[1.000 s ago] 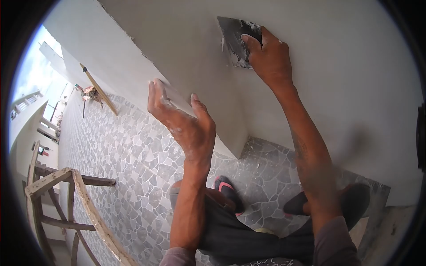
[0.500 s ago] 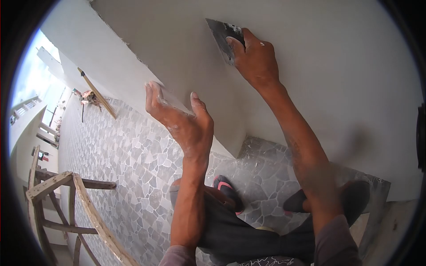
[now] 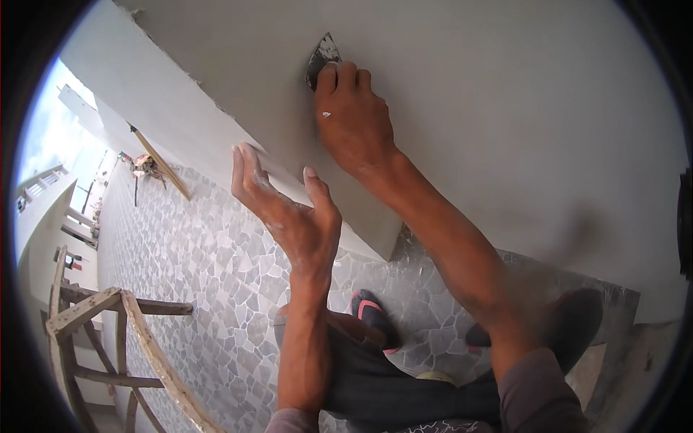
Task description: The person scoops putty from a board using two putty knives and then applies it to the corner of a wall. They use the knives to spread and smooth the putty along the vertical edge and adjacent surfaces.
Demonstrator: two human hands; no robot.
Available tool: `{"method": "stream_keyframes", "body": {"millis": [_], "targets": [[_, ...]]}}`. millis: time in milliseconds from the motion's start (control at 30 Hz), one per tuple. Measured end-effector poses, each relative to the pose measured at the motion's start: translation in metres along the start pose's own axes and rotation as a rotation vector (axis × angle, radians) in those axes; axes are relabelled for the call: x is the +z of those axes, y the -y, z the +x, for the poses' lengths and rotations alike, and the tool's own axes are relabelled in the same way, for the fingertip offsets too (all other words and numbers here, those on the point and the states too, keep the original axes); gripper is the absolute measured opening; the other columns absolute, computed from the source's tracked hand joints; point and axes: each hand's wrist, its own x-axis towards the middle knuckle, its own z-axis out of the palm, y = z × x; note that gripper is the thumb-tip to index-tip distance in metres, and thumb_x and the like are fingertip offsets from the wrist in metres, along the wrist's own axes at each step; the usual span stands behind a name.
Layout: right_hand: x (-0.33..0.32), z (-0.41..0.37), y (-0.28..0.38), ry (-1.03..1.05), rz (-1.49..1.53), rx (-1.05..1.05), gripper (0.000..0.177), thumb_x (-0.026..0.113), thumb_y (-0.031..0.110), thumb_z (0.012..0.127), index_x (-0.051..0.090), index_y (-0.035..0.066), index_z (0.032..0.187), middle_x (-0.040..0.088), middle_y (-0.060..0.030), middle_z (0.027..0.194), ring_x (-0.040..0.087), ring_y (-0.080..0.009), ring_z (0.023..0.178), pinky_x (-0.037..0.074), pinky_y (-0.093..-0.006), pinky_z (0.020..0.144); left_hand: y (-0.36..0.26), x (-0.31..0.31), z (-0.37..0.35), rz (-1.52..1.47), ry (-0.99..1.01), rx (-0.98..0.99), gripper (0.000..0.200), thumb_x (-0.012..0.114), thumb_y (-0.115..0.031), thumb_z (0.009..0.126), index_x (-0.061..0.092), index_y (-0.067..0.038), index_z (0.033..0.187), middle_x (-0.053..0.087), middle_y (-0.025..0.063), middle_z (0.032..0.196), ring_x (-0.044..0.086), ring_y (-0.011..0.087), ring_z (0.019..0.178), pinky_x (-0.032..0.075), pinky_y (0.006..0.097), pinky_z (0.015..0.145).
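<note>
My right hand (image 3: 355, 119) is closed round a putty knife (image 3: 324, 54). Its dark blade, smeared with white, lies against the grey wall (image 3: 469, 108); the grip is hidden under my fingers. Lower and to the left, my left hand (image 3: 292, 216) is open, thumb apart from the stretched fingers. White residue marks its fingers, which rest at the white edge face (image 3: 166, 101) of the wall. Nothing shows in that hand.
A wooden trestle (image 3: 119, 303) stands at the lower left on the stone-patterned floor (image 3: 216, 267). Farther off, a wooden plank (image 3: 162, 162) leans by a small pile of debris (image 3: 148, 166). My sandalled foot (image 3: 375, 317) is below my hands.
My right hand has swept left across the wall with the putty knife and turned, so less of the blade shows. My left hand has barely shifted.
</note>
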Motion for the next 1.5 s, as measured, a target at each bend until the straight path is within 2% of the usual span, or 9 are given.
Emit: {"method": "stream_keyframes", "body": {"millis": [67, 200, 333, 533, 733, 933, 1033, 1233, 1500], "targets": [[0.003, -0.001, 0.005, 0.005, -0.049, 0.018, 0.04, 0.068, 0.001, 0.074, 0.053, -0.015, 0.107, 0.052, -0.0249, 0.097, 0.059, -0.0317, 0.086, 0.058, -0.0315, 0.054, 0.002, 0.0, 0.0, -0.011, -0.003, 0.006, 0.072, 0.06, 0.003, 0.081, 0.026, 0.005, 0.144, 0.028, 0.0274, 0.144, 0.026, 0.0424, 0.139, 0.025, 0.0504, 0.113], [-0.014, -0.014, -0.022, -0.127, 0.399, 0.24, 0.019, 0.057, 0.002, 0.088, 0.055, -0.008, 0.104, 0.059, -0.0214, 0.094, 0.063, -0.0358, 0.082, 0.055, -0.0417, 0.063, 0.003, -0.002, 0.0, -0.012, -0.01, -0.005, 0.073, 0.062, 0.001, 0.081, 0.026, 0.005, 0.144, 0.028, 0.0275, 0.144, 0.027, 0.0425, 0.138, 0.025, 0.0499, 0.112], [-0.046, -0.004, -0.053, 0.052, 0.472, 0.613, 0.02, 0.056, 0.011, 0.094, 0.055, -0.006, 0.105, 0.065, -0.0221, 0.075, 0.066, -0.0377, 0.075, 0.051, -0.0434, 0.066, 0.004, -0.002, 0.0, -0.033, 0.0, 0.001, 0.074, 0.062, 0.0, 0.081, 0.026, 0.004, 0.145, 0.029, 0.0278, 0.143, 0.028, 0.0427, 0.137, 0.026, 0.0497, 0.112], [-0.025, 0.001, -0.059, -0.1, 0.441, 0.411, 0.024, 0.058, 0.015, 0.093, 0.056, -0.006, 0.105, 0.065, -0.0209, 0.069, 0.065, -0.0395, 0.067, 0.051, -0.0434, 0.063, 0.001, 0.001, 0.0, -0.016, -0.024, -0.002, 0.075, 0.063, -0.001, 0.08, 0.025, 0.005, 0.144, 0.028, 0.0287, 0.142, 0.028, 0.0433, 0.137, 0.025, 0.0499, 0.112], [-0.045, 0.005, -0.06, -0.05, 0.475, 0.438, 0.024, 0.06, 0.015, 0.092, 0.057, -0.005, 0.106, 0.064, -0.0191, 0.067, 0.066, -0.0367, 0.064, 0.051, -0.0432, 0.06, -0.004, 0.002, 0.001, -0.004, -0.032, -0.018, 0.076, 0.064, -0.002, 0.079, 0.025, 0.004, 0.144, 0.029, 0.0288, 0.142, 0.027, 0.0439, 0.138, 0.026, 0.0501, 0.112], [-0.051, 0.018, -0.059, 0.081, 0.202, 0.407, 0.031, 0.058, 0.025, 0.096, 0.055, -0.003, 0.107, 0.066, -0.0173, 0.071, 0.067, -0.033, 0.068, 0.052, -0.0405, 0.066, -0.002, -0.006, 0.001, 0.038, 0.02, -0.018, 0.075, 0.066, -0.005, 0.082, 0.024, 0.0, 0.145, 0.028, 0.0232, 0.142, 0.029, 0.0394, 0.138, 0.037, 0.0543, 0.109], [-0.05, 0.02, -0.056, 0.05, 0.053, 0.336, 0.035, 0.059, 0.028, 0.096, 0.052, -0.007, 0.1, 0.062, -0.0165, 0.061, 0.066, -0.0336, 0.058, 0.052, -0.0409, 0.055, 0.0, -0.005, 0.0, -0.031, 0.001, -0.025, 0.076, 0.064, -0.002, 0.079, 0.026, 0.003, 0.145, 0.028, 0.0283, 0.143, 0.028, 0.0442, 0.137, 0.027, 0.0499, 0.111], [-0.046, 0.026, -0.053, 0.078, -0.183, 0.209, 0.033, 0.059, 0.025, 0.096, 0.051, -0.006, 0.087, 0.058, -0.0145, 0.054, 0.066, -0.0282, 0.051, 0.051, -0.0386, 0.043, 0.0, -0.006, 0.0, -0.041, 0.012, -0.025, 0.079, 0.065, -0.002, 0.078, 0.024, 0.003, 0.145, 0.027, 0.0283, 0.144, 0.027, 0.0446, 0.137, 0.028, 0.0502, 0.111], [-0.062, 0.018, -0.076, 0.175, 0.108, 0.277, 0.031, 0.062, 0.024, 0.094, 0.051, -0.004, 0.091, 0.06, -0.0182, 0.057, 0.064, -0.0344, 0.053, 0.052, -0.041, 0.05, -0.007, -0.003, 0.002, 0.008, 0.0, -0.018, 0.08, 0.066, -0.004, 0.079, 0.022, 0.003, 0.145, 0.025, 0.0264, 0.144, 0.026, 0.0429, 0.139, 0.033, 0.0509, 0.11]]}}
